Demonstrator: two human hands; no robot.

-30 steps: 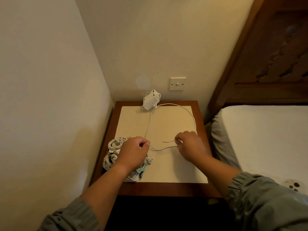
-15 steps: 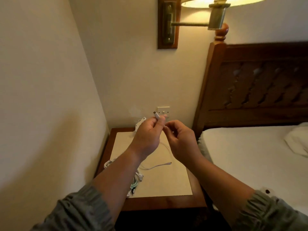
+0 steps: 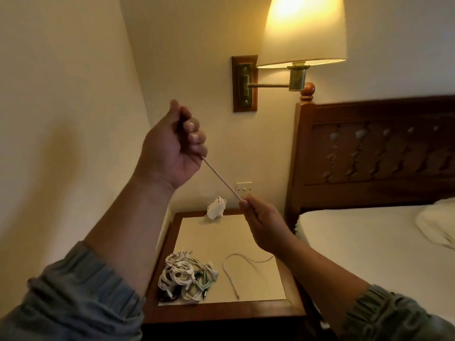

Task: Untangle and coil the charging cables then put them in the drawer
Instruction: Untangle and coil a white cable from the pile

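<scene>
Charging cable [image 3: 219,178], thin and white, runs taut between your two hands above the nightstand [image 3: 221,313]; a loose length [image 3: 231,281], probably its tail, lies on the top beside the tangled bundle of cables [image 3: 187,276]. Your left hand [image 3: 172,148] is closed in a fist round the upper part; your right hand [image 3: 261,217] pinches it lower between thumb and fingers. I judge it light, soft and a little slippery: grip near one end, wind loose loops, do not tug hard.

A white cable [image 3: 220,179] is held taut above the nightstand [image 3: 221,312], gripped in the raised left hand [image 3: 172,148] and pinched by the right hand [image 3: 264,221]; tangled cables [image 3: 187,276] are heaped below.
</scene>
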